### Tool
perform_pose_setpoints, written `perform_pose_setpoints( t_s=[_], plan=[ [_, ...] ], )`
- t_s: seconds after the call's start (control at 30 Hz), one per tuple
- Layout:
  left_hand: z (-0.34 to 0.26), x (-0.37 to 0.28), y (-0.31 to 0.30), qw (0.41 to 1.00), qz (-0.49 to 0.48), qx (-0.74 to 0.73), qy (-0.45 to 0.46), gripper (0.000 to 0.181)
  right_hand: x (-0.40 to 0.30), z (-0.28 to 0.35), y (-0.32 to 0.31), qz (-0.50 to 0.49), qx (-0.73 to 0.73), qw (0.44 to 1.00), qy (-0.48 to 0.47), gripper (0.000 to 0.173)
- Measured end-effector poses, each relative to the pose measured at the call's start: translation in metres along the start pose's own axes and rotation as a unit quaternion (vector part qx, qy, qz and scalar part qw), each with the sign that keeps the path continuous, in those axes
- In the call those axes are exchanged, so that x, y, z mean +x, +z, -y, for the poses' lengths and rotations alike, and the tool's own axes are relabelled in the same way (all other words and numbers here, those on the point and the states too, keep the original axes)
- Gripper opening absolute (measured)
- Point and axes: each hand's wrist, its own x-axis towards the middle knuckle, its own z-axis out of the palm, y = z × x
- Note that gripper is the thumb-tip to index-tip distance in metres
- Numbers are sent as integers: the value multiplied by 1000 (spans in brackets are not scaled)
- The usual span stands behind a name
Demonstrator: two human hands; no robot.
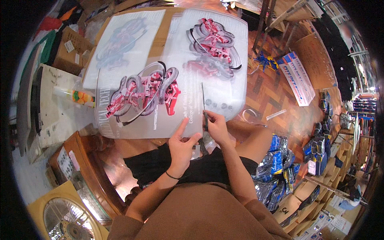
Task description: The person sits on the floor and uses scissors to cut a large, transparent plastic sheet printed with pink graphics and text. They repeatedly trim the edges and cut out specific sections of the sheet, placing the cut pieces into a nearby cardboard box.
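Observation:
My right hand (pixel 217 127) grips a pair of scissors (pixel 205 120), whose thin blade points away from me along the right edge of a printed clear film sheet (pixel 141 127). That sheet bears a red and grey design of coiled snakes and machine parts, plus white lettering. At its near edge, my left hand (pixel 180 150) holds the film, index finger laid on top and thumb beside the scissors. Whether the blades are apart is hard to tell. Beneath and beyond lies a second printed sheet (pixel 177 48) with a similar design; a paler, bluish sheet (pixel 102 39) is at the far left.
Brown cardboard (pixel 159 39) lies under the sheets. On the left, a light-coloured surface (pixel 54 120) carries a rolled tube (pixel 81 97). A fan (pixel 69 222) stands near left. A printed box (pixel 297 78), white strips (pixel 276 114) and plastic-wrapped packs (pixel 276 162) lie to the right.

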Motion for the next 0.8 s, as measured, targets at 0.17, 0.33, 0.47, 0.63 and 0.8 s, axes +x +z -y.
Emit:
perform_pose_setpoints(
  t_s=[0.17, 0.33, 0.47, 0.63, 0.8],
  plan=[
    [-3, -4, 1, 1000, 4, -10, -2, 69, 11, 5, 1, 4, -3, 1000, -9, 28],
    [-5, -7, 3, 999, -4, -31, 18, 71, 30, 15, 5, 5, -18, 999, -33, 28],
    [-14, -14, 3, 1000, 6, -30, 8, 72, 62, 22, -2, -10, -54, 998, -41, 30],
    [-23, -21, -4, 1000, 14, -10, 3, 71, 103, 61, 1, -53, -219, 970, -97, 29],
    [-22, -27, -9, 1000, 17, 4, 16, 69, 152, 95, -15, -40, -137, 986, -86, 25]
  ],
)
